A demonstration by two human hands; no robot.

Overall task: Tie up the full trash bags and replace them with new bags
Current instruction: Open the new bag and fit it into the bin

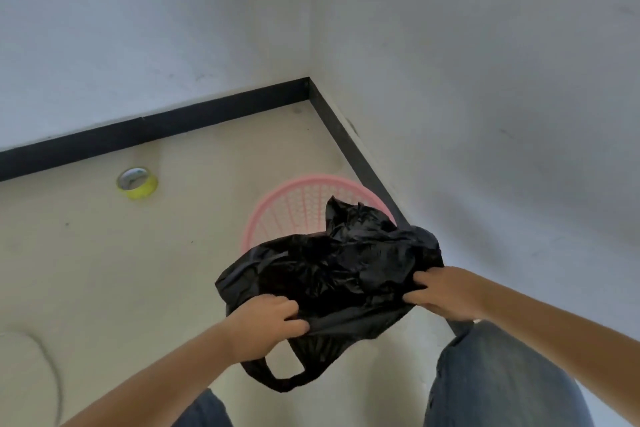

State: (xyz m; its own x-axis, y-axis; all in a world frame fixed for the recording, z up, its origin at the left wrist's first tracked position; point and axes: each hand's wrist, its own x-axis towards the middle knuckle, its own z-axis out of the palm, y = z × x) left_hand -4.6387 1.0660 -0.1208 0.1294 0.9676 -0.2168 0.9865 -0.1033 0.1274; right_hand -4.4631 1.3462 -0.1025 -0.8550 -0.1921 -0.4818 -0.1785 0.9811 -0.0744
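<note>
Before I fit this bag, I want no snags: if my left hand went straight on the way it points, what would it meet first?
The black bag it already grips; the left hand points into it. Beyond, probably the pink bin, though depth is unclear.

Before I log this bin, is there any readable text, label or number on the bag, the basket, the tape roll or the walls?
None readable.
Black bag: plain, no print visible.
Pink basket: no label visible.
Yellow tape roll: shiny marks on top, too blurred to read.
Walls: bare.

Bare forearms (pixel 166 367) — blue denim jeans (pixel 502 381)
</note>
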